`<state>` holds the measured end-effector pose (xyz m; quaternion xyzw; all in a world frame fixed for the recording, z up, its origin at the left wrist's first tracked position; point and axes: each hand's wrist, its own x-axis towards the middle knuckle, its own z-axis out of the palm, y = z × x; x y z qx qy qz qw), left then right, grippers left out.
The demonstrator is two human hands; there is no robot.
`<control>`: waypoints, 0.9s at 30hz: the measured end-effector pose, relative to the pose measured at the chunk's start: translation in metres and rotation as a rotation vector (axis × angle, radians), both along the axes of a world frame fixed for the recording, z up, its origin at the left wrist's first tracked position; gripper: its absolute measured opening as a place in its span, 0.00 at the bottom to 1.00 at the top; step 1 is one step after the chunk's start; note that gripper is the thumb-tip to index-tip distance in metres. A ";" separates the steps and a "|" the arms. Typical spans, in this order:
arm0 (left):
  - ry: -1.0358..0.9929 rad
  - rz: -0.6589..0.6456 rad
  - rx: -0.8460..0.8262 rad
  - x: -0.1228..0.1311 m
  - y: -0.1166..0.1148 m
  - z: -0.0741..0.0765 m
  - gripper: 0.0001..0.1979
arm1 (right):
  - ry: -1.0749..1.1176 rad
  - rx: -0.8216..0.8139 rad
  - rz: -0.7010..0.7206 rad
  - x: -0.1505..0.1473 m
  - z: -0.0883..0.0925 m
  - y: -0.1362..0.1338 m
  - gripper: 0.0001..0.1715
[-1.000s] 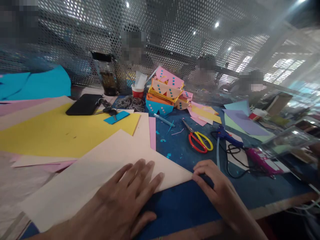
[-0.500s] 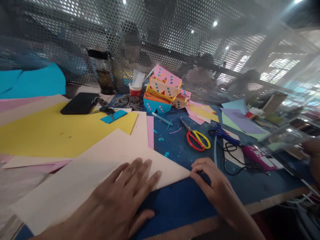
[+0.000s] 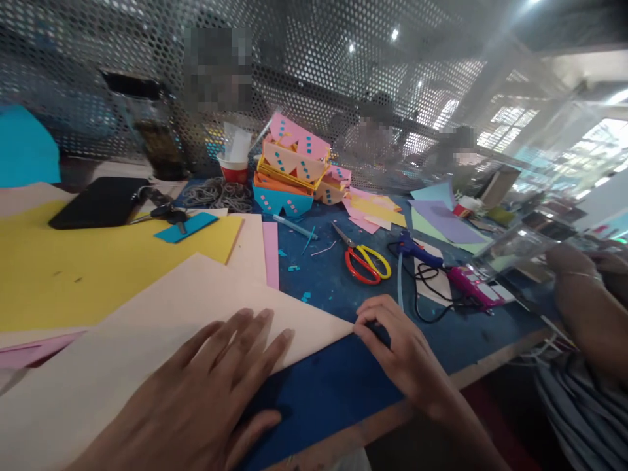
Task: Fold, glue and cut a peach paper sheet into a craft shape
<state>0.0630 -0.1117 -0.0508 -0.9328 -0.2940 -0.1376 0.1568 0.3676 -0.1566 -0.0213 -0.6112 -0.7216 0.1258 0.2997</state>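
Had the left hand (image 3: 210, 379) flat on the pale sheet (image 3: 137, 333), with fingers spread and thumb out over the blue table (image 3: 328, 386). Pinched the sheet's pointed right end between thumb and fingertips of the right hand (image 3: 397, 340). Saw the sheet at the near left, running out of view on that side and overlapping yellow paper (image 3: 122, 261) behind it. Could not tell it as folded or single. Noticed a black slab (image 3: 101, 203), keys (image 3: 169, 212) and a blue strip (image 3: 196, 226) about the yellow paper, with the keys partly on the strip. Found scissors (image 3: 357, 250) beyond the right hand, apart from it, with blades pointing away to the left. Saw a glue gun (image 3: 419, 252) and a magenta tool (image 3: 473, 288) farther right. Made out a stack of folded paper (image 3: 292, 170) at the back, behind a pen (image 3: 297, 227), with a cup (image 3: 234, 171) to its left. Glimpsed another person's arm (image 3: 581, 307) at far right.
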 end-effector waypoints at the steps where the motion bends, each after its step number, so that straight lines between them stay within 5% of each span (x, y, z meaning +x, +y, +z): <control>1: 0.003 0.003 0.004 0.000 -0.001 0.002 0.36 | -0.008 0.000 0.001 0.000 0.000 0.000 0.04; 27: -0.007 0.030 -0.028 0.002 -0.005 0.016 0.36 | -0.098 0.038 -0.035 -0.003 -0.002 -0.001 0.06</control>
